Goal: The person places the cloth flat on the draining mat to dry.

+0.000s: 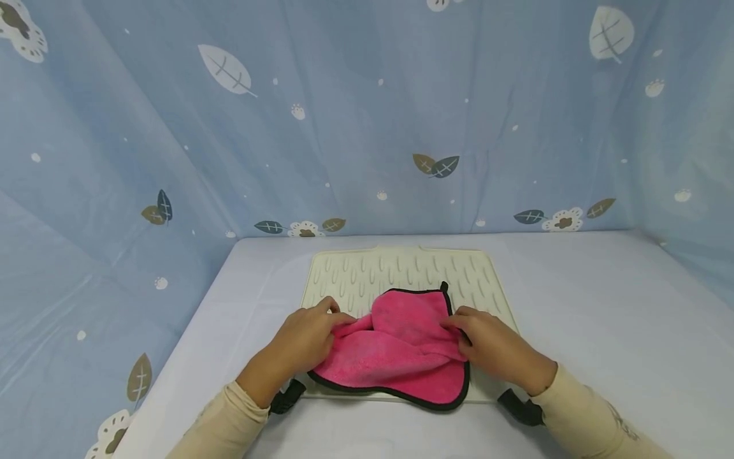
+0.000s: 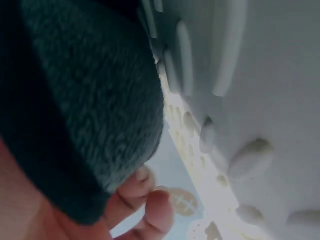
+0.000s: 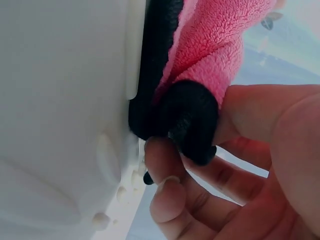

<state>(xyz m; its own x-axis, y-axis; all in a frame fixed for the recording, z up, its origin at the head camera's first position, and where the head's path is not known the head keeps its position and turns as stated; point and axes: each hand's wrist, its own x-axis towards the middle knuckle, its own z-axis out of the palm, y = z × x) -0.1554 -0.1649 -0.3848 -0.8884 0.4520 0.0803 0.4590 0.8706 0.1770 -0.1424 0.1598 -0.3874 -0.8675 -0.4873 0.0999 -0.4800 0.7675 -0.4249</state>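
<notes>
A leaf-printed curtain (image 1: 355,121) hangs behind the ridged mat (image 1: 395,268); over its near part, left hand (image 1: 309,335) and right hand (image 1: 493,344), apart, pinch a fuzzy, black-edged pink cloth (image 1: 390,357).

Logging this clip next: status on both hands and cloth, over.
Left hand, right hand both pinching pink cloth. Cloth rumpled over pale mat. No obstruction visible.

The table (image 1: 602,319) has a smooth, white surface. Directly on it lies a flat, cream mat (image 1: 367,277), roughly rectangular and studded with rows of raised, elongated bumps. The mat in turn bears a pink, black-edged cloth (image 1: 390,357), bunched over its nearer part.
</notes>
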